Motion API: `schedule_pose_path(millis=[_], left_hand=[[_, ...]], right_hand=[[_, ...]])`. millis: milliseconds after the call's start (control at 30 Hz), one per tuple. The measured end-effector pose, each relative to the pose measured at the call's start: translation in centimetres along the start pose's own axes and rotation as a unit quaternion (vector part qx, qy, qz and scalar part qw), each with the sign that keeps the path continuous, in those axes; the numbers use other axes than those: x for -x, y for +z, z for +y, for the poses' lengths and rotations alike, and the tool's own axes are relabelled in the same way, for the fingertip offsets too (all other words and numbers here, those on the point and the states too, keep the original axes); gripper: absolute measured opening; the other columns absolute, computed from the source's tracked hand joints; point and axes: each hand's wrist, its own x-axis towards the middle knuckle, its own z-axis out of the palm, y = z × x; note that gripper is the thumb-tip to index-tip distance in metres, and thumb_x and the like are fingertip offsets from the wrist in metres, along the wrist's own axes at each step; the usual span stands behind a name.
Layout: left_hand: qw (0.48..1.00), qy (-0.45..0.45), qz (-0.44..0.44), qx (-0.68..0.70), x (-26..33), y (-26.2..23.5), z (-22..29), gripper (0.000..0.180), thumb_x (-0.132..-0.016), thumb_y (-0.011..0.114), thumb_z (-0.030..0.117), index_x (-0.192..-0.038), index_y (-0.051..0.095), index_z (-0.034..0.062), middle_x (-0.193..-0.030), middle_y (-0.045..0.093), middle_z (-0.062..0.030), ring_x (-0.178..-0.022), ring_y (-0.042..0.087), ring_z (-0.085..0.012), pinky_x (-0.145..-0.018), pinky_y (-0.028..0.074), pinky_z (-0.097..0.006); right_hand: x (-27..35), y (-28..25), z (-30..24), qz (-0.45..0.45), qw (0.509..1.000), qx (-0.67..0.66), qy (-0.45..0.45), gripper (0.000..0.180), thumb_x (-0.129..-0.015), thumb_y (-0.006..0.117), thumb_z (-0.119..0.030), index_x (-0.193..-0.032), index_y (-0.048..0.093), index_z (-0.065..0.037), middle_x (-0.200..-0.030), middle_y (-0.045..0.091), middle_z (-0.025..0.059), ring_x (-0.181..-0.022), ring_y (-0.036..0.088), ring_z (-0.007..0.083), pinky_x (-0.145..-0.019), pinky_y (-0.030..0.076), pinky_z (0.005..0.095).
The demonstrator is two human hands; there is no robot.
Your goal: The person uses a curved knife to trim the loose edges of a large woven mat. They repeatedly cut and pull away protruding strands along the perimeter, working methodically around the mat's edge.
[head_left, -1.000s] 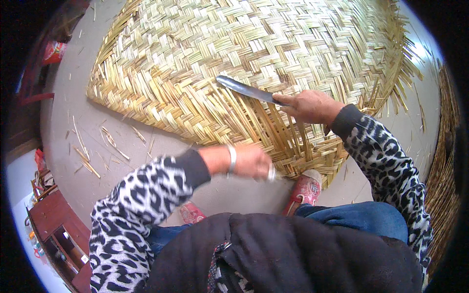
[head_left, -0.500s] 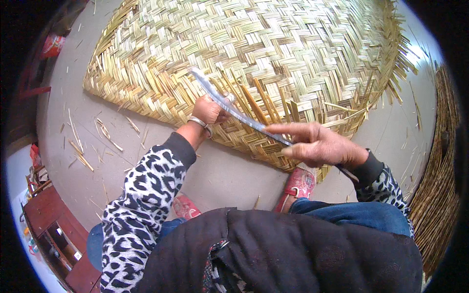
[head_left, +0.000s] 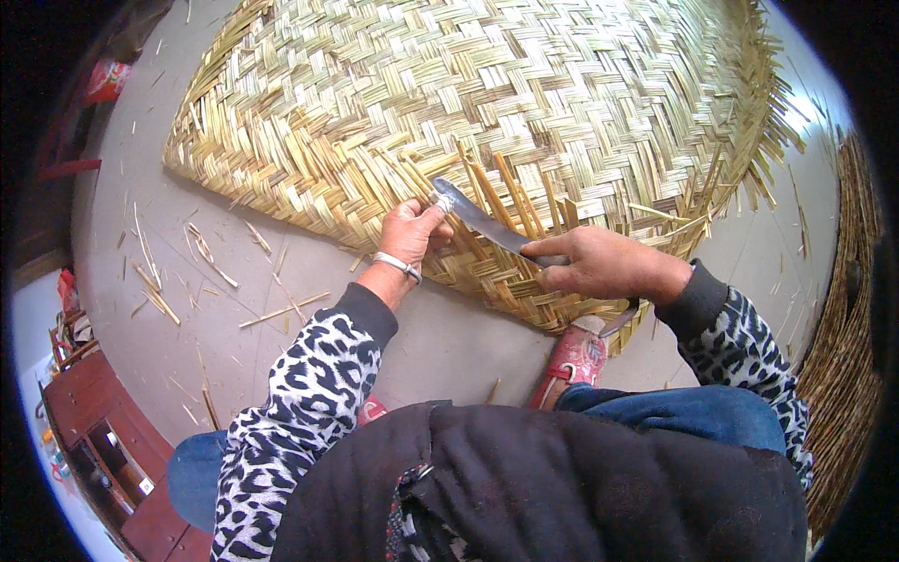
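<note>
My right hand (head_left: 604, 265) is closed round the dark handle of a curved knife (head_left: 487, 225), its index finger stretched along the base of the blade. The handle's end shows below the palm. The blade lies over the near edge of a large woven straw mat (head_left: 421, 94), its tip beside my left hand (head_left: 412, 234). My left hand is closed at that edge, with a white wrapping on a fingertip; what the fingers pinch is hidden. Several loose strip ends (head_left: 510, 192) stand up from the weave just beyond the blade.
Cut straw pieces (head_left: 286, 309) litter the grey floor on the left. My red shoe (head_left: 576, 354) touches the mat's near corner. A bundle of brown stalks (head_left: 833, 356) lies at the right, and a reddish wooden cabinet (head_left: 84, 403) stands at the lower left.
The knife has drawn back toward me, its tip now beside my left hand. My left hand has shifted slightly right and nearer. Another long straw piece lies on the floor.
</note>
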Motion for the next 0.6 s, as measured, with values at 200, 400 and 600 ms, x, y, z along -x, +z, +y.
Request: schedule_pose_path(millis=[200, 400, 600], left_hand=[[0.99, -0.053, -0.037, 0.125, -0.1, -0.5, 0.3, 0.016, -0.094, 0.07, 0.021, -0.097, 0.062, 0.0072, -0.082, 0.066, -0.0011, -0.064, 0.066, -0.0136, -0.058, 0.055, -0.028], [0.992, -0.07, -0.007, 0.108, 0.5, 0.0, 0.7, 0.017, -0.095, 0.068, 0.022, -0.102, 0.063, 0.0076, -0.084, 0.064, -0.0007, -0.063, 0.066, -0.0126, -0.057, 0.056, -0.029], [0.987, -0.138, -0.059, 0.063, 1.9, 0.3, 1.3, 0.016, -0.094, 0.068, 0.023, -0.101, 0.064, 0.0091, -0.079, 0.064, 0.0006, -0.059, 0.067, -0.0129, -0.053, 0.055, -0.029]], right_hand=[[-1.5, 1.2, -1.7, 0.025, 0.991, 0.121, 0.044, 0.045, -0.088, 0.057, -0.033, -0.126, 0.065, -0.011, -0.095, 0.07, 0.0246, -0.09, 0.069, 0.0401, -0.082, 0.055, 0.0492], [-4.2, 6.1, -1.0, 0.143, 0.976, 0.155, 0.049, 0.05, -0.092, 0.057, -0.031, -0.139, 0.053, -0.015, -0.08, 0.069, 0.0231, -0.074, 0.068, 0.0414, -0.071, 0.054, 0.0527], [-5.8, 6.3, -0.2, 0.143, 0.973, 0.177, 0.045, 0.051, -0.092, 0.058, -0.031, -0.139, 0.051, -0.013, -0.079, 0.069, 0.0223, -0.073, 0.068, 0.0414, -0.069, 0.054, 0.0537]])
